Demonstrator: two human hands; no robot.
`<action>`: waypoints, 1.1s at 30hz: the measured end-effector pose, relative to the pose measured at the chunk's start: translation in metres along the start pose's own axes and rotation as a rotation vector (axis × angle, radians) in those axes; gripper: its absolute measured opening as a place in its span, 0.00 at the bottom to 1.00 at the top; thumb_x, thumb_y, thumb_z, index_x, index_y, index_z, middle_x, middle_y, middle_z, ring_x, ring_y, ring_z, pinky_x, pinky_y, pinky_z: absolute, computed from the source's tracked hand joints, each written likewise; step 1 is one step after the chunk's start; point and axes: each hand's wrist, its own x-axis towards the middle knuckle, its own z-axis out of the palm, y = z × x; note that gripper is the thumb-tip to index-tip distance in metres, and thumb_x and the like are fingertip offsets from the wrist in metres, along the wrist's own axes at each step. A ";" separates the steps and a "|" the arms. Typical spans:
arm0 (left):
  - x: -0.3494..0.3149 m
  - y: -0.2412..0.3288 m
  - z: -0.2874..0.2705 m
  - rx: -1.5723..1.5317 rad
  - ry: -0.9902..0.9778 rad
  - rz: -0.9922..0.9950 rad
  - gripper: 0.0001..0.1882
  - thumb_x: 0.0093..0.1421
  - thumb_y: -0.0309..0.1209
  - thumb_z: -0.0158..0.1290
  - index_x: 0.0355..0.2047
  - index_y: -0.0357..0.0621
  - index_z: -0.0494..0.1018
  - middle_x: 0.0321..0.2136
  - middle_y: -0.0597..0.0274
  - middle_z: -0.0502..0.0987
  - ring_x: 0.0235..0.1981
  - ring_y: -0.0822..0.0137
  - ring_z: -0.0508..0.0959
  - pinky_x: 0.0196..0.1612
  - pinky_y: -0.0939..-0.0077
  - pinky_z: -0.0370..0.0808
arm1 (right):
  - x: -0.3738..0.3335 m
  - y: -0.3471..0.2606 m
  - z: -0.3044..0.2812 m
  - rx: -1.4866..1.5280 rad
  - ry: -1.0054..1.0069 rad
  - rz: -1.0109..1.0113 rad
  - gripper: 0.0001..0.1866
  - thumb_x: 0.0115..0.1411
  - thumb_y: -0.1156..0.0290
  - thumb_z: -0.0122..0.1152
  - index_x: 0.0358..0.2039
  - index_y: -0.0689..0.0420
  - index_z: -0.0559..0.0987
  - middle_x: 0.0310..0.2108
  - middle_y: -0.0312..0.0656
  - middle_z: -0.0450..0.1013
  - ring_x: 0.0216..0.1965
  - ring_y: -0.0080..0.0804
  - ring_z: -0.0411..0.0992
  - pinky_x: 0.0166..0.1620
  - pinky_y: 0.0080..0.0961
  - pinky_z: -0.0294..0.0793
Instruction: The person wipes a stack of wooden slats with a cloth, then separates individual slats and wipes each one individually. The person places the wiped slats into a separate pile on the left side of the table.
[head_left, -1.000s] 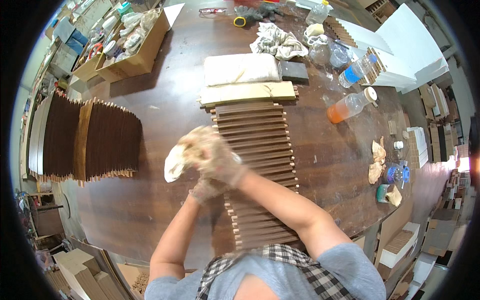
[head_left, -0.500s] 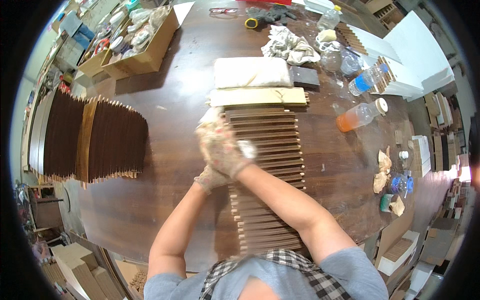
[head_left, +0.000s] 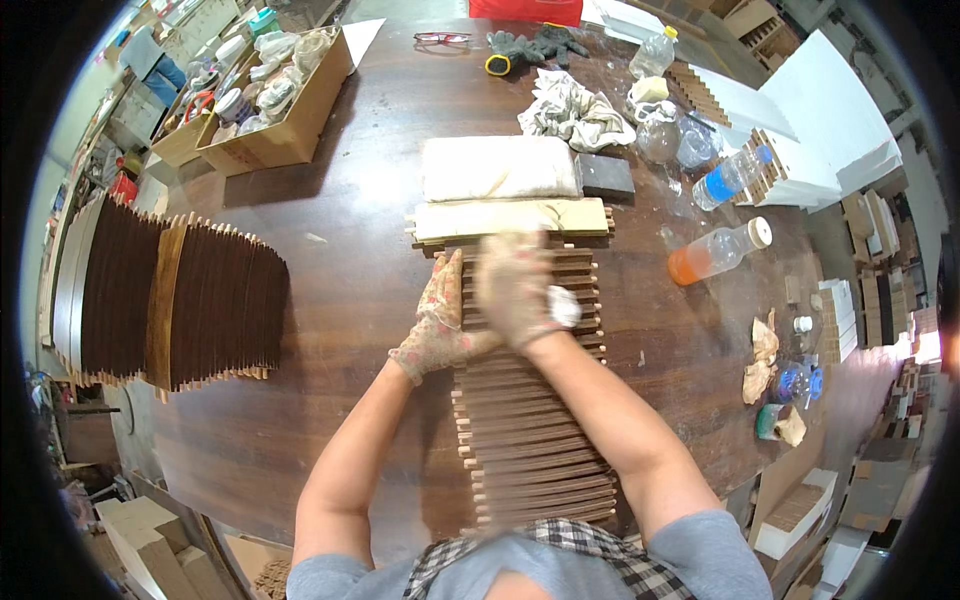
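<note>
Brown ridged slats (head_left: 535, 445); floral-gloved left hand (head_left: 436, 328) unclenched; right hand (head_left: 515, 290) blurred, grip unclear.

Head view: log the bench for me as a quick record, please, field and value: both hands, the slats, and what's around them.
Slats: dark, in a row with pale pegs at the ends
Left hand: patterned glove, at the row's left edge
Right hand: gloved, blurred, over the slats; grip unclear
By right wrist: white wad
Beyond row: yellowish board, then white pad
Left side: stack of dark boards
Far left: filled cardboard box
Right side: bottle with orange liquid
</note>
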 end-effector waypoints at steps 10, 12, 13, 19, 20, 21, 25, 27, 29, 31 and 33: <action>0.003 -0.002 -0.013 -0.217 -0.032 -0.021 0.63 0.45 0.47 0.74 0.72 0.39 0.45 0.68 0.45 0.52 0.69 0.52 0.57 0.69 0.59 0.58 | 0.021 0.011 -0.040 1.267 0.441 -0.002 0.14 0.57 0.70 0.63 0.44 0.60 0.82 0.43 0.47 0.77 0.47 0.45 0.72 0.53 0.39 0.73; 0.008 0.008 -0.019 -0.333 -0.015 -0.007 0.64 0.46 0.50 0.73 0.72 0.39 0.44 0.68 0.46 0.52 0.69 0.52 0.56 0.70 0.58 0.57 | 0.014 0.025 -0.045 1.132 0.391 0.012 0.14 0.57 0.70 0.62 0.44 0.61 0.82 0.44 0.47 0.77 0.47 0.47 0.71 0.54 0.40 0.71; 0.011 0.026 -0.025 -0.154 -0.004 -0.126 0.65 0.46 0.55 0.72 0.72 0.38 0.44 0.68 0.47 0.51 0.69 0.51 0.55 0.70 0.57 0.57 | 0.011 0.034 -0.033 0.987 0.401 -0.015 0.14 0.58 0.70 0.62 0.43 0.61 0.82 0.44 0.47 0.77 0.47 0.47 0.70 0.54 0.40 0.70; 0.036 0.040 -0.022 0.579 0.127 0.162 0.45 0.58 0.50 0.61 0.66 0.31 0.59 0.65 0.40 0.63 0.70 0.40 0.55 0.70 0.45 0.53 | 0.005 0.066 -0.009 0.686 0.377 0.089 0.14 0.62 0.66 0.59 0.45 0.60 0.82 0.42 0.45 0.77 0.47 0.40 0.72 0.53 0.36 0.72; 0.044 0.043 -0.015 0.633 0.086 0.184 0.44 0.58 0.50 0.61 0.65 0.30 0.60 0.64 0.40 0.64 0.70 0.40 0.55 0.70 0.45 0.53 | 0.005 0.057 0.003 0.497 0.269 0.014 0.15 0.62 0.65 0.58 0.45 0.60 0.81 0.42 0.44 0.76 0.46 0.40 0.71 0.53 0.39 0.70; 0.048 0.047 -0.009 0.662 -0.074 0.109 0.42 0.59 0.48 0.60 0.65 0.32 0.61 0.64 0.42 0.65 0.69 0.42 0.57 0.70 0.46 0.53 | -0.003 0.046 0.012 0.465 0.170 0.020 0.16 0.63 0.63 0.57 0.47 0.58 0.81 0.41 0.45 0.77 0.45 0.41 0.72 0.52 0.40 0.71; 0.048 0.055 -0.008 0.590 -0.102 0.053 0.38 0.61 0.47 0.58 0.64 0.34 0.62 0.61 0.44 0.66 0.65 0.44 0.62 0.68 0.49 0.57 | -0.015 0.051 0.039 0.290 0.072 -0.011 0.17 0.66 0.60 0.52 0.50 0.54 0.79 0.40 0.45 0.77 0.43 0.39 0.73 0.40 0.33 0.75; 0.047 0.056 -0.012 0.565 -0.115 0.021 0.38 0.63 0.49 0.57 0.64 0.35 0.63 0.61 0.44 0.65 0.66 0.44 0.61 0.69 0.51 0.57 | -0.018 0.070 0.047 0.291 0.178 0.010 0.12 0.65 0.64 0.51 0.42 0.55 0.78 0.34 0.44 0.74 0.38 0.33 0.72 0.31 0.28 0.74; 0.048 0.058 -0.013 0.551 -0.119 0.004 0.38 0.63 0.49 0.56 0.64 0.35 0.63 0.62 0.44 0.65 0.67 0.44 0.60 0.69 0.51 0.57 | -0.029 0.108 0.068 0.145 0.302 -0.018 0.09 0.65 0.66 0.52 0.35 0.56 0.78 0.29 0.42 0.72 0.34 0.31 0.70 0.34 0.28 0.71; 0.049 0.060 -0.008 0.540 -0.126 0.012 0.38 0.63 0.50 0.56 0.64 0.35 0.63 0.63 0.44 0.64 0.68 0.45 0.59 0.69 0.51 0.56 | -0.052 0.157 0.090 0.430 0.098 0.127 0.09 0.64 0.71 0.51 0.40 0.55 0.79 0.38 0.43 0.75 0.40 0.37 0.72 0.47 0.36 0.69; 0.052 0.055 -0.005 0.557 -0.117 0.015 0.38 0.63 0.50 0.56 0.64 0.36 0.63 0.64 0.44 0.63 0.69 0.46 0.58 0.70 0.52 0.56 | -0.063 0.178 0.082 0.611 0.128 0.352 0.07 0.60 0.72 0.59 0.39 0.56 0.79 0.37 0.44 0.76 0.40 0.40 0.73 0.48 0.39 0.71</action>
